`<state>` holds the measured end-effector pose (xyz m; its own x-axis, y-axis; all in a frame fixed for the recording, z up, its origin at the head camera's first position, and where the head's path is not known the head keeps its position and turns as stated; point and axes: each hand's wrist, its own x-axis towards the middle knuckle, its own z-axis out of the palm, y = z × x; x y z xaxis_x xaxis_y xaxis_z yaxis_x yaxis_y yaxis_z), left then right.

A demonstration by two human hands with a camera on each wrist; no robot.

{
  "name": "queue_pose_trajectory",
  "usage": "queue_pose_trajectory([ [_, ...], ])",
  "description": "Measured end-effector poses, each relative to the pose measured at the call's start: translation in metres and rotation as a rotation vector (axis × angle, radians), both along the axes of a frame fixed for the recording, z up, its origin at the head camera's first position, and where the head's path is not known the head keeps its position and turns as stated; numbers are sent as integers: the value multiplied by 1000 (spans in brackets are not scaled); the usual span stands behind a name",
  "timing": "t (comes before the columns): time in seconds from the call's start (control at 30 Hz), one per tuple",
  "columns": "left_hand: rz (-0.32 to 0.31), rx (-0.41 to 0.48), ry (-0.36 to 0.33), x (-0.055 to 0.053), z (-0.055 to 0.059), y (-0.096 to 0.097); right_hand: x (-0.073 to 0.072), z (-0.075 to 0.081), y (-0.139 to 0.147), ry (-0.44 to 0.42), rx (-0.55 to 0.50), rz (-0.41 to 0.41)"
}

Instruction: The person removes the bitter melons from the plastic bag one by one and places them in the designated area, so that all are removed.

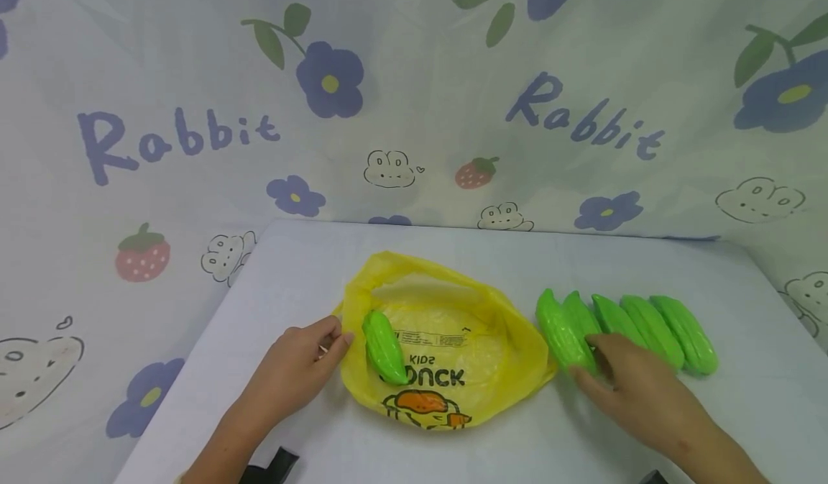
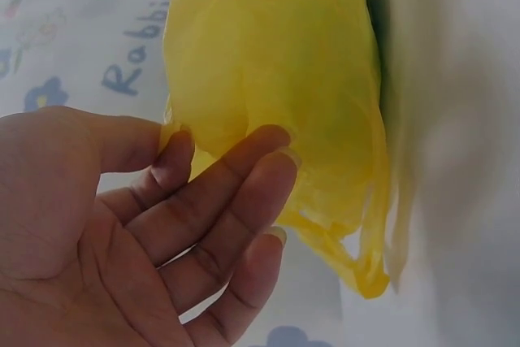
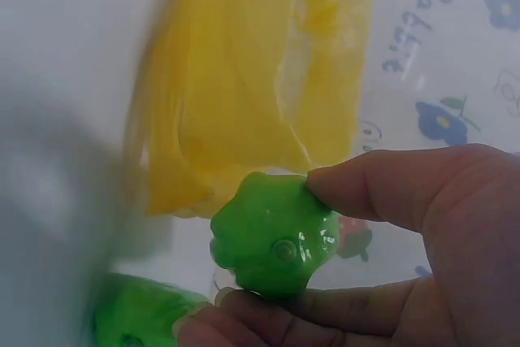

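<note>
A yellow plastic bag (image 1: pixel 504 354) with a duck print lies with its mouth spread wide, and one green bitter melon (image 1: pixel 384 347) shows inside it. My left hand (image 1: pixel 294 362) pinches the bag's left edge between thumb and index finger, the other fingers loosely bent, as the left wrist view shows. To the right of the bag, my right hand (image 1: pixel 640 390) holds a ridged green bitter melon (image 3: pixel 272 233) between thumb and fingers, its blunt stem end facing the wrist camera. That melon is the leftmost of a slanted row, close against the bag's right handle.
Several more green bitter melons (image 1: pixel 686 333) lie side by side to the right of the held one, partly behind the right hand. The white table (image 1: pixel 310 254) meets a printed curtain (image 1: pixel 414 96) at the back. Black straps (image 1: pixel 278 466) show at the near edge.
</note>
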<state>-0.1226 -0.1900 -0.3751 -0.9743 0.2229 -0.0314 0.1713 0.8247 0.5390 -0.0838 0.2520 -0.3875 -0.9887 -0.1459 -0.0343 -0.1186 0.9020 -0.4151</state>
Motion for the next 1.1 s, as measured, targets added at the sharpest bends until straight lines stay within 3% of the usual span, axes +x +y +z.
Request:
queue_pose_trajectory([
  [0.3, -6, 3, -8, 4, -2, 0, -4, -3, -10, -128, 50, -24],
  [0.87, -10, 9, -7, 1, 0, 2, -4, -7, -16, -109, 87, -18],
  [1.1, -15, 10, 5, 0, 0, 3, -2, -6, -15, -57, 104, -16],
])
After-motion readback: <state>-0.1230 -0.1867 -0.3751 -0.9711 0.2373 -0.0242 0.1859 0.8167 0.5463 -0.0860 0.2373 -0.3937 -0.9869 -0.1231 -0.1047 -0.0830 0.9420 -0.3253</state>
